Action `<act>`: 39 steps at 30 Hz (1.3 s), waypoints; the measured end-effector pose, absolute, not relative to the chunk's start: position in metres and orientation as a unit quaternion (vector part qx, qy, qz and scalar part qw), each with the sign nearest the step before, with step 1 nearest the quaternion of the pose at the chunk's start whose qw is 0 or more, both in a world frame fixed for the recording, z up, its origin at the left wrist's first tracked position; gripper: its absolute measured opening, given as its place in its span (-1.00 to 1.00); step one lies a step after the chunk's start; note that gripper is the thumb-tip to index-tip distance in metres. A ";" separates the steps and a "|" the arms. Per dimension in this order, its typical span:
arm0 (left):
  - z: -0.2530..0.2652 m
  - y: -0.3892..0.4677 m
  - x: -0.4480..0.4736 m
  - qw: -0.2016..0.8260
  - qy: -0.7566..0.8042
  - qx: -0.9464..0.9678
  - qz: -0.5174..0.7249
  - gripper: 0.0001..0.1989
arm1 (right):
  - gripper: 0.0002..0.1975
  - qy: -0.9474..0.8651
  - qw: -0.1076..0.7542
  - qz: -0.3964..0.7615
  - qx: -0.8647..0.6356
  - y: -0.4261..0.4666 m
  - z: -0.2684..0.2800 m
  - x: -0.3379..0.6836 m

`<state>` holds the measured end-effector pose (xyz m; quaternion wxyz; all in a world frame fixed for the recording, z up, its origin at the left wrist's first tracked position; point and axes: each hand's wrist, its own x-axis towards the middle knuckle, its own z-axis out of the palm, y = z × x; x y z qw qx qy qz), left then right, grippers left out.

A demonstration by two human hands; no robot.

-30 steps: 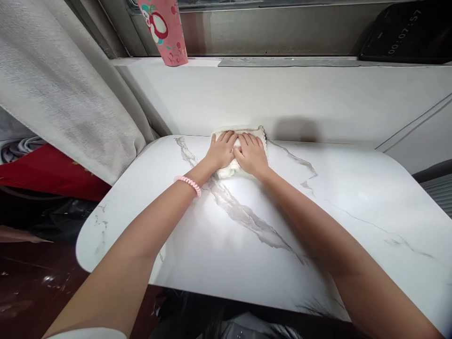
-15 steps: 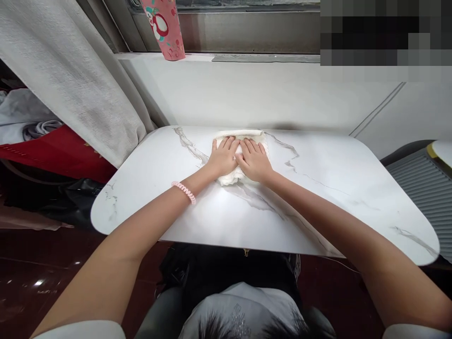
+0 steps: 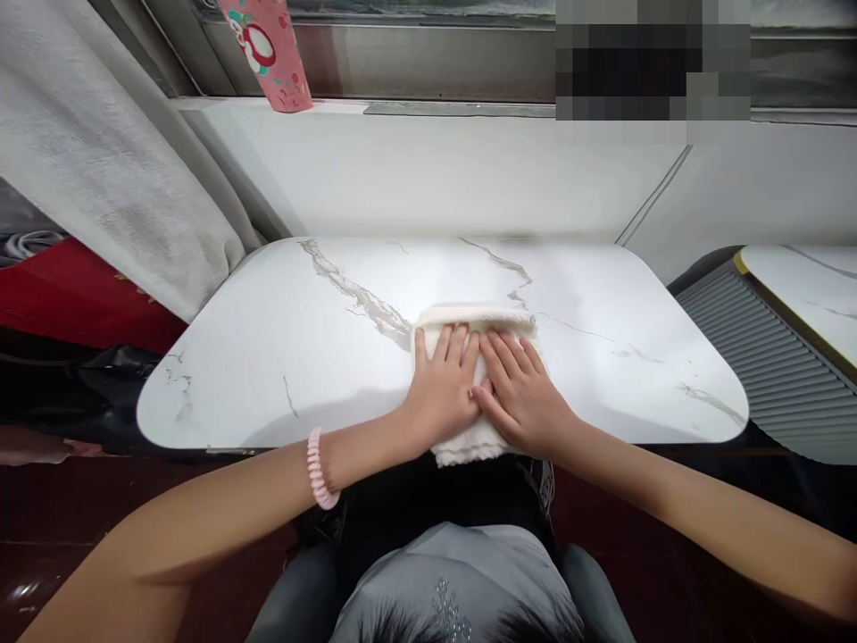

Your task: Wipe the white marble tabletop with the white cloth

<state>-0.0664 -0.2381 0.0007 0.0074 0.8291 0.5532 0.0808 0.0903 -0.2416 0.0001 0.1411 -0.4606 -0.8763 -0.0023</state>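
Palms down and fingers extended, not curled around anything: left hand [image 3: 443,397] and right hand [image 3: 526,393] laid flat side by side on a cream-white cloth [image 3: 472,444]. Thumbs meeting in the middle, fingertips pointing away toward the wall, just short of a raised fold along the far side of the cloth. Beneath, near the middle of the close side of a white table [image 3: 335,357] with grey marble-like veins, the cloth spread out, its lower edge reaching slightly over the near rim. On the left wrist, a pink coiled band [image 3: 321,469]. Forearms coming in from both sides, and below, between them, a grey top [image 3: 448,572] seen from above. Beyond the far table edge, a white wall [image 3: 428,170] with two thin cords [image 3: 660,189] slanting down it. Above, on the sill, a pink patterned object [image 3: 271,54] and, farther right, a patch blurred into squares. At left, a pale grey curtain [image 3: 113,152], with red fabric [image 3: 60,286] behind it. At right, well apart from both hands, a ribbed grey panel [image 3: 790,375] beside another white surface [image 3: 810,286]. Underneath, dark reddish floor [image 3: 40,536].
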 end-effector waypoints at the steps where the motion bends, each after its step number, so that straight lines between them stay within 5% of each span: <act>1: 0.001 -0.242 -0.063 0.012 0.547 0.833 0.081 -0.39 | -0.31 -0.879 0.142 -0.002 -0.456 -0.245 0.003 0.095; 27: 0.002 -0.011 -0.006 0.061 0.539 0.829 0.134 -0.49 | -0.62 -0.801 0.172 0.011 -0.573 -0.011 -0.002 0.133; 39: -0.001 -0.001 -0.003 0.060 0.543 0.827 0.135 -0.46 | -0.61 -0.800 0.193 0.032 -0.567 0.005 -0.004 0.141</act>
